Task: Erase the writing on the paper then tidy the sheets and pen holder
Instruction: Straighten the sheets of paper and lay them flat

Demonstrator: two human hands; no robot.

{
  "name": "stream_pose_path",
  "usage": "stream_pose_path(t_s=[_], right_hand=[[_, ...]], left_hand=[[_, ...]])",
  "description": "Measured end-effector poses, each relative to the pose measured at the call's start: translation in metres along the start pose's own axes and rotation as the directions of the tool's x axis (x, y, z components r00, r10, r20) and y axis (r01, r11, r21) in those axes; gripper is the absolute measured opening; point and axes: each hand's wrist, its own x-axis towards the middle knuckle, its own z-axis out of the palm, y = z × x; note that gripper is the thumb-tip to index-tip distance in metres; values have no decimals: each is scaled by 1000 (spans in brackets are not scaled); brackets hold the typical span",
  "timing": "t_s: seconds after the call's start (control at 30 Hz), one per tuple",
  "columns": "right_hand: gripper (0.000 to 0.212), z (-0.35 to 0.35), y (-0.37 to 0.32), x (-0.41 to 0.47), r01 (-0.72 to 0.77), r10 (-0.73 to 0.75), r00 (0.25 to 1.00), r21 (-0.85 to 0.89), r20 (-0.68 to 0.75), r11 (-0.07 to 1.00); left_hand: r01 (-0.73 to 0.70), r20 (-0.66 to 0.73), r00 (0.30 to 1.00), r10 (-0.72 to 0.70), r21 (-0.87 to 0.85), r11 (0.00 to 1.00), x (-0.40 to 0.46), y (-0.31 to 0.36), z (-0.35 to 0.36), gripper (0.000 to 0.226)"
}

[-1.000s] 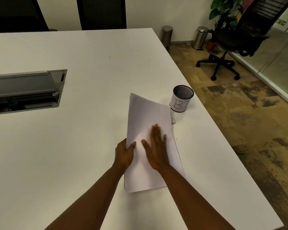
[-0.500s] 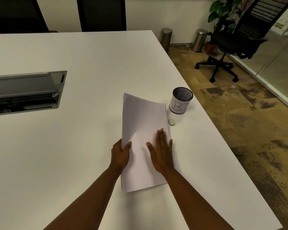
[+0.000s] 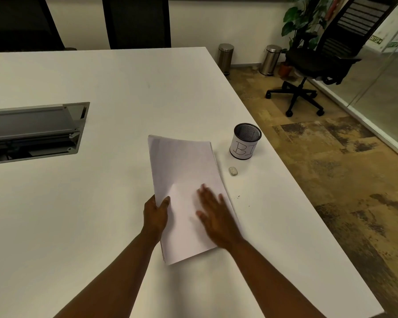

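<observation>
A stack of white sheets [image 3: 184, 171] lies on the white table [image 3: 101, 83], its top face blank. My left hand [image 3: 155, 215] grips the stack's left edge, thumb on top. My right hand [image 3: 216, 214] lies flat on the sheets, fingers spread. A black mesh pen holder [image 3: 245, 141] with a white paper label stands upright to the right of the stack. A small white eraser [image 3: 233, 171] lies between the holder and the sheets, apart from both.
A grey open cable tray [image 3: 32, 131] is set into the table at the left. The table's right edge runs close to the pen holder. A black office chair [image 3: 317, 63], two metal bins [image 3: 225, 57] and a plant stand on the floor beyond.
The stack has slid left and turned a little, away from the pen holder, uncovering the eraser. Both hands moved with it.
</observation>
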Motion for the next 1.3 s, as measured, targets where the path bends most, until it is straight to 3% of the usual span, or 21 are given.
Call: stream_pose_path(t_s=[0.03, 0.1, 0.2, 0.33, 0.4, 0.5, 0.57, 0.67, 0.77, 1.0, 1.2, 1.3], right_hand=[[76, 2, -6, -4, 83, -79, 992, -39, 100, 996], [81, 8, -5, -12, 103, -83, 979, -97, 187, 990], [105, 10, 17, -22, -113, 138, 983, -191, 121, 975], [122, -6, 38, -26, -388, 396, 918, -212, -6, 897], [111, -14, 40, -21, -469, 459, 882, -115, -104, 876], [52, -26, 36, -12, -564, 619, 759, 271, -202, 780], [35, -34, 34, -4, -588, 691, 720, 472, -66, 657], [29, -39, 33, 0, -616, 722, 672, 668, 168, 418], [30, -35, 34, 0, -589, 738, 648, 737, 185, 332], [27, -28, 30, 13, -556, 774, 627, 745, 85, 369], [28, -18, 25, 22, -597, 806, 591, 689, 31, 410], [28, -12, 18, 25, -612, 781, 624, 641, 33, 462]], left_hand=[[0, 3, 1000, 0, -2, 1000, 0, 0, 1, 34], [-1, 9, 1000, 1, 0, 1000, -1, 2, 3, 35], [-9, 13, 1000, 9, -27, 1000, -2, 5, 3, 32], [-23, 15, 1000, 23, -7, 1000, -1, 6, -2, 35], [-24, 13, 1000, 24, -4, 1000, 0, 5, -4, 36], [-7, 12, 1000, 7, -20, 1000, 0, 3, -6, 34], [1, 20, 1000, -1, -33, 999, -1, 4, -6, 34], [15, 14, 1000, -14, -53, 998, 0, 4, -7, 33], [34, 5, 999, -34, -49, 998, 3, 1, -9, 34], [74, -10, 997, -75, -100, 992, 9, -3, -15, 30], [128, -73, 990, -121, 102, 987, 20, -21, -25, 25], [143, -163, 980, -111, 203, 969, 20, -28, -27, 28]])
